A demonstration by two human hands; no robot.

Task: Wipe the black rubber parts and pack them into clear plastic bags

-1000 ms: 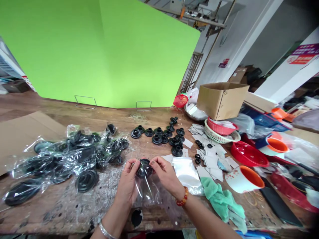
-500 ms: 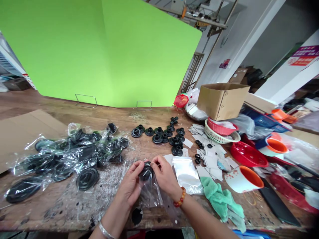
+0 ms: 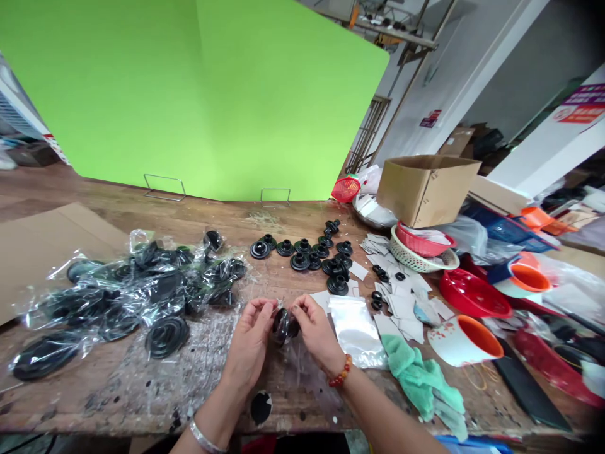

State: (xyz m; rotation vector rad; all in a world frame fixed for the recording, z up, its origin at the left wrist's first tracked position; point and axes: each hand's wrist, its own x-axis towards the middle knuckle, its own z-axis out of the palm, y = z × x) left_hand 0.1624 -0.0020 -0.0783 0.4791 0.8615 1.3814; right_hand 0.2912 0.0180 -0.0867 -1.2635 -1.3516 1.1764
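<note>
Between my two hands hangs a clear plastic bag (image 3: 285,326) with a dark round rubber part inside it. My left hand (image 3: 253,334) pinches the bag's upper left edge between thumb and fingers. On the other side my right hand (image 3: 316,331) grips the upper right edge in a pinch. Left of my hands lies a heap of bagged black parts (image 3: 161,284). Beyond my hands stand loose black flanged parts (image 3: 302,247) in a loose group. A stack of clear zip bags (image 3: 355,328) lies right of my right hand.
White paper cards (image 3: 401,309) and small black rings (image 3: 377,296) are scattered to the right. A green cloth (image 3: 420,378), a white-and-orange cup (image 3: 466,340), red basins (image 3: 472,293) and a cardboard box (image 3: 428,189) stand along the right side. A green board (image 3: 212,101) closes off the back.
The bag with the dark part has been raised from hanging low toward the table edge to sitting upright between my fingers. My left hand has shifted slightly up.
</note>
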